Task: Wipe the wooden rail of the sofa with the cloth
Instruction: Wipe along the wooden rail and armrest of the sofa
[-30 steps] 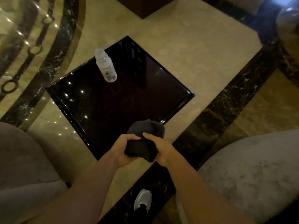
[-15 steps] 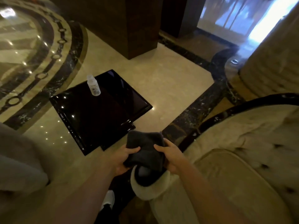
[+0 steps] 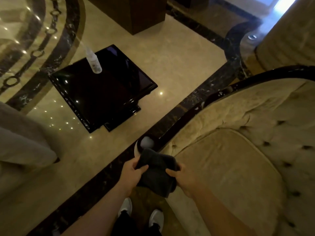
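A dark grey cloth point(image 3: 157, 171) is bunched between both hands near the lower middle of the view. My left hand point(image 3: 132, 174) grips its left edge and my right hand point(image 3: 184, 179) grips its right edge. The cloth hangs just in front of the rounded front end of the sofa's arm point(image 3: 147, 142). From there the dark glossy wooden rail point(image 3: 226, 90) curves up and to the right along the top of the beige tufted sofa point(image 3: 238, 150).
A glossy black square side table point(image 3: 105, 92) stands on the marble floor to the left, with a small white bottle point(image 3: 93, 63) at its far corner. A grey upholstered seat point(image 3: 20, 142) is at the left edge. A dark wooden column point(image 3: 136, 12) rises beyond. My shoes point(image 3: 141, 213) are below.
The view has swung right and down, so the sofa and its rail fill the right side. Both hands, still holding the cloth, now sit nearer me, just short of the arm's front end.
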{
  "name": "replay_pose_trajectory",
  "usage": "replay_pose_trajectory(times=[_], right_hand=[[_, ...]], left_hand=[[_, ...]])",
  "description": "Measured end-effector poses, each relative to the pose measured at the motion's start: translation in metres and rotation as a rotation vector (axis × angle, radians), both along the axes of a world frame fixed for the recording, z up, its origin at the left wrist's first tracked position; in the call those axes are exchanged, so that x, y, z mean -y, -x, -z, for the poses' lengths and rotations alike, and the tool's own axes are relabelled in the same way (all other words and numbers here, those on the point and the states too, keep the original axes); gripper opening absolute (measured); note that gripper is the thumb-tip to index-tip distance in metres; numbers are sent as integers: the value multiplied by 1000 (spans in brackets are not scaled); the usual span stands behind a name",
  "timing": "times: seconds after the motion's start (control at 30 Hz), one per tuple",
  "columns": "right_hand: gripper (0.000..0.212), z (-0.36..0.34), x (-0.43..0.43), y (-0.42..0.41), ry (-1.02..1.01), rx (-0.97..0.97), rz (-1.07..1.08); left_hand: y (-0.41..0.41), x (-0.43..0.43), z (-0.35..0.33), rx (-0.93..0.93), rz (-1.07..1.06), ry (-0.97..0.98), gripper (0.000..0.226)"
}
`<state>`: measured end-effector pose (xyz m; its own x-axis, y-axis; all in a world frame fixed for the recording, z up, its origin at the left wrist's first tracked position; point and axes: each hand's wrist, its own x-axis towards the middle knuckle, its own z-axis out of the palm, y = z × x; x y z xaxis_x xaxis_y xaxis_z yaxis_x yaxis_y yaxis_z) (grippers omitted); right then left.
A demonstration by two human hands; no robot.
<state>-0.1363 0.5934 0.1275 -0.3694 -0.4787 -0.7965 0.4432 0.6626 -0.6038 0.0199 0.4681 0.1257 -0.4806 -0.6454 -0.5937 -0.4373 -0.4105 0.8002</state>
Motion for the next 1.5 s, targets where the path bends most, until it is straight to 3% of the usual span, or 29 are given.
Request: replay_pose_trajectory(times=[0.07,0.2,0.33,0.4,0.47,0.53,0.63,0.73,0.83,0.9,0.93,1.0,1.1,1.17,1.23,1.33,1.37,1.43,1.5], right_hand=[[36,-6,7,4,30,-114,-50],[50,-22,29,9,71,-395,-58],[73,-20,49,-3,-19,-1217,-288],[73,-5,65,-19,69,-1422,-561],[71,22,81,-36,123,-1368,-866],[72,46,92,-33,116,-1314,-1023],[74,64,122,-6,159,-1378,-1021],[72,74,150,2,78,-1416,-906],[72,91,124,-29,96,-1364,-839],[72,95,86,-44,147,-1285,-931],[72,92,70,-39,171,-1255,-1008],[71,83,61,-3,202,-1255,-1184],[73,65,90,51,92,-1468,-1230],[74,64,113,42,-47,-1500,-1045],[70,74,121,-1,-54,-1393,-871],[62,87,99,-39,85,-1251,-963],[61,86,90,-33,144,-1221,-1054],[59,79,74,-4,235,-1202,-1286],[57,66,69,42,253,-1343,-1456]], left_hand=[[2,3,-4,-10,-26,110,27],[15,25,-8,20,-10,336,25],[27,39,3,137,49,422,65],[21,34,17,145,-53,361,66],[10,23,38,90,-168,250,54],[3,14,56,67,-250,133,51],[3,6,79,-10,-213,105,58],[15,6,90,-9,-33,264,69],[15,7,107,-55,166,384,46],[9,10,105,-63,147,368,43],[3,6,104,-37,234,435,50],[0,12,107,145,246,460,95],[15,30,99,199,318,515,137],[30,42,101,234,321,621,135],[38,46,105,262,351,692,116],[23,37,115,259,264,630,77],[16,33,116,268,231,593,79],[5,24,112,308,236,538,104],[7,21,98,331,228,536,123]])
